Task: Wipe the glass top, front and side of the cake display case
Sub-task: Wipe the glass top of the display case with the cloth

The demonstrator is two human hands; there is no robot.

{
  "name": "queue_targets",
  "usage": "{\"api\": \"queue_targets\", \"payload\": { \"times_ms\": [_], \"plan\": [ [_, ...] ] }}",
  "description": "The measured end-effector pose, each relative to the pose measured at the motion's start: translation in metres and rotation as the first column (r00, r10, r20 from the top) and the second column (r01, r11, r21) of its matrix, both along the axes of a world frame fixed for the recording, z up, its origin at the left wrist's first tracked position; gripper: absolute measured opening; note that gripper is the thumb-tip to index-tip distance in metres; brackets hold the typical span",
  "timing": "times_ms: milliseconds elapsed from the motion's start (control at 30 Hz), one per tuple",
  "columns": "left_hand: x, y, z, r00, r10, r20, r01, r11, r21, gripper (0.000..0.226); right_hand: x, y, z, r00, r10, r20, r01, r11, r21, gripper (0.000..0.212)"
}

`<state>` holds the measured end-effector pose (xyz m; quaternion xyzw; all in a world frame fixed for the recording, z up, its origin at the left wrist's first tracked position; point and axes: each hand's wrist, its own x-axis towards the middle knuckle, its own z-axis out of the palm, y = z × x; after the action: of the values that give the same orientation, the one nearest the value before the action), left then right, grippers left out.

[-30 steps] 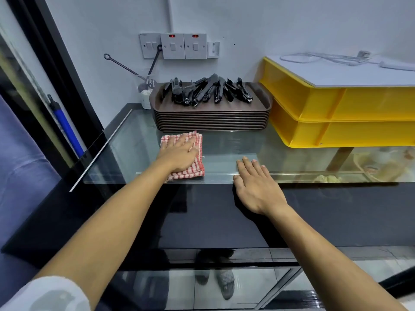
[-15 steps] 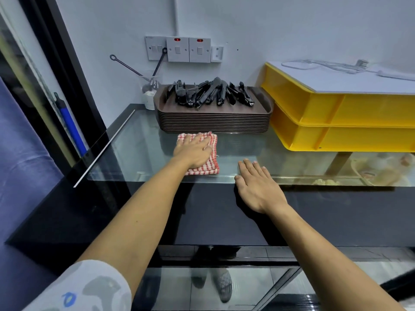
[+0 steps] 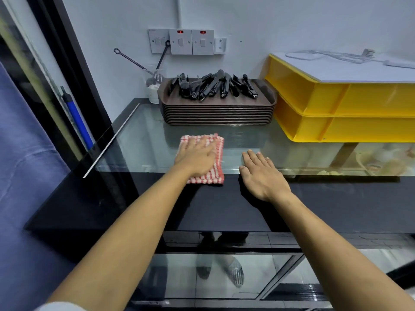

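**Head view: cloth flat on the glass top, wiping under way**

The head camera looks down on the display case's glass top (image 3: 139, 140), with a black band along its near edge. The left hand (image 3: 195, 157) lies flat on a red-and-white checked cloth (image 3: 216, 171), fingers straight and spread, pressing it down rather than gripping it. The cloth straddles the line where the clear glass meets the black band, roughly mid-width of what shows. The right hand (image 3: 262, 176) rests just to the right of the cloth, palm down, fingers straight and together, holding nothing; it seems to serve as a brace.

At the far side of the top stand a stack of brown trays (image 3: 219, 113) loaded with black tongs (image 3: 213, 86), and to the right of them two yellow crates (image 3: 350, 108). The front glass (image 3: 224, 274) shows below the near edge.

This looks like the top-surface stage, with front and side probably yet to do. To do it well:

- Keep the palm flat so the whole cloth bears on the glass, not just the fingertips.
- Work in overlapping passes from the left edge rightward, carrying each stroke over the black band.
- Go right up to the foot of the trays and crates; the strip beside them is easily missed.
- Move the bracing hand off the glass before passing there, since it may leave prints.
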<state>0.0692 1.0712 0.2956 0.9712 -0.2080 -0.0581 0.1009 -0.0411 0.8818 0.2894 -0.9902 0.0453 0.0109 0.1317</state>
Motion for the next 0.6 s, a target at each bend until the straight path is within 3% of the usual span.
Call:
{"api": "queue_targets", "payload": {
  "times_ms": [233, 433, 600],
  "plan": [
    [-0.109, 0.051, -0.006, 0.991, -0.132, 0.006, 0.132, 0.991, 0.037, 0.053, -0.001, 0.000, -0.002, 1.000, -0.002, 0.009, 0.002, 1.000, -0.017, 0.061],
    [-0.035, 0.097, 0.001, 0.985, 0.173, -0.007, -0.172, 0.984, 0.049, 0.056, -0.001, 0.004, -0.002, 1.000, -0.020, 0.018, 0.020, 0.999, -0.027, 0.061],
    [-0.050, 0.037, 0.002, 0.999, 0.050, 0.009, -0.050, 0.998, 0.022, 0.056, -0.002, 0.003, -0.002, 1.000, -0.016, 0.012, 0.016, 1.000, -0.022, 0.061]
  ]
}}
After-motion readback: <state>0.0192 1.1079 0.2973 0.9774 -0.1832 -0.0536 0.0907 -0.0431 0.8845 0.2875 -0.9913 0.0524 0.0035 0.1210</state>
